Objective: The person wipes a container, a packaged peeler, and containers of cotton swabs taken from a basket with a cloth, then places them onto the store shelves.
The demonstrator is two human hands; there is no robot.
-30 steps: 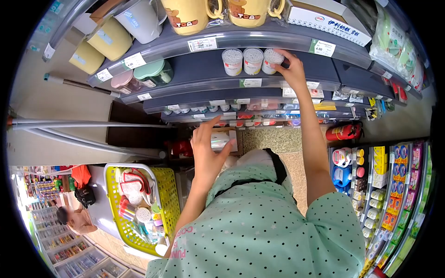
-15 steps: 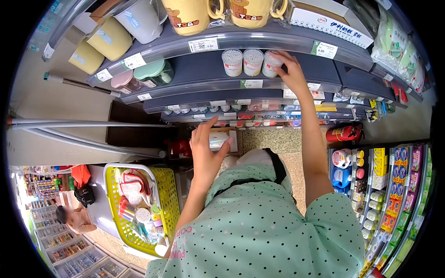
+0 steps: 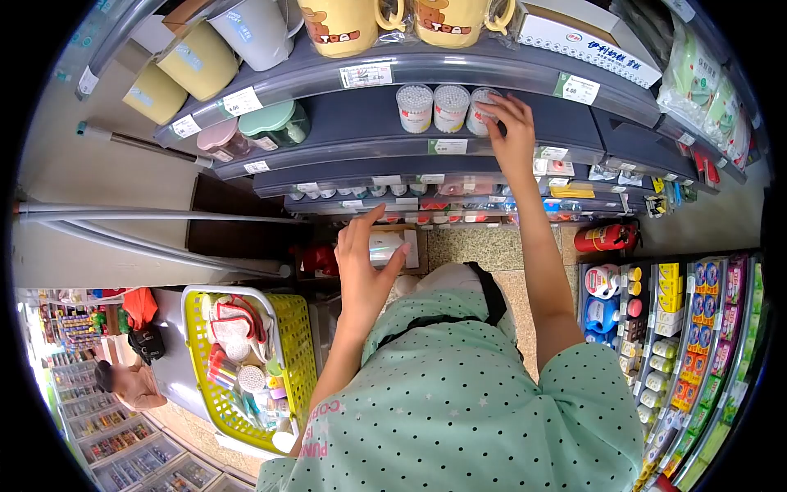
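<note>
Three clear round tubs of cotton swabs stand side by side on a dark shelf [image 3: 352,131]: a left tub [image 3: 415,108], a middle tub [image 3: 451,108] and a right tub [image 3: 479,115]. My right hand [image 3: 511,135] reaches up to the right tub, fingers curved over its top right and thumb at its front; the fingers partly cover it. The tub stands on the shelf. My left hand [image 3: 361,258] hovers below the shelves in front of my body, thumb and fingers apart, holding nothing.
A yellow-green shopping basket [image 3: 299,340] with goods inside stands at my left. Mugs [image 3: 340,25] and a white box [image 3: 586,41] sit on the shelf above. A fire extinguisher [image 3: 607,238] and a stocked shelf are at right. Another person [image 3: 135,385] is far left.
The view has shifted slightly. My right hand's fingers sit a little differently at the right tub, which still stands by the other two. My left hand looks the same.
</note>
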